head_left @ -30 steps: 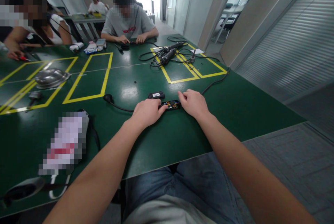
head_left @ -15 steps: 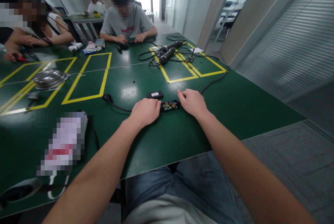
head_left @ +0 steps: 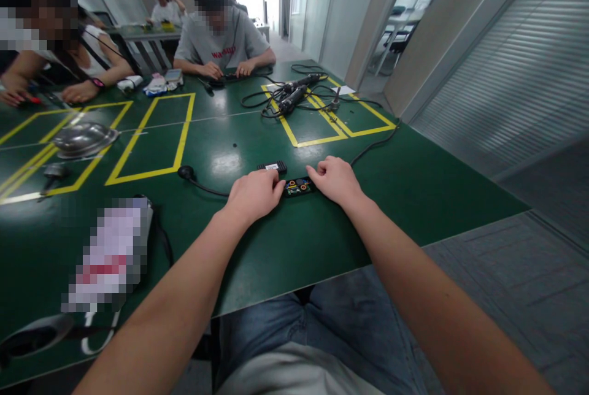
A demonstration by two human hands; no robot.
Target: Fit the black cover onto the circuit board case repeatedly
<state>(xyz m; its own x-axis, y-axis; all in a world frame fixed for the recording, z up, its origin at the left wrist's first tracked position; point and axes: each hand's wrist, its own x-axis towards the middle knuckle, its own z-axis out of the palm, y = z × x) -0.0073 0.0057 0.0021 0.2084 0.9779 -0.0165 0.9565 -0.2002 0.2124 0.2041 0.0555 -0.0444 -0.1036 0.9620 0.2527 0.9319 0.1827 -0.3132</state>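
Our left hand [head_left: 254, 194] grips the left end of the open black case [head_left: 298, 186], which lies on the surface [head_left: 276, 260] just right of its thumb, circuit parts showing. Our right hand [head_left: 337, 179] is curled at the case's other end; its fingertips are partly hidden, so we can't tell whether they pinch it. The ribbed black cover [head_left: 275, 167] sits just beyond our left hand, the plug [head_left: 186, 172] to its left. Compared with half a second ago, our right fingers reach closer over the case
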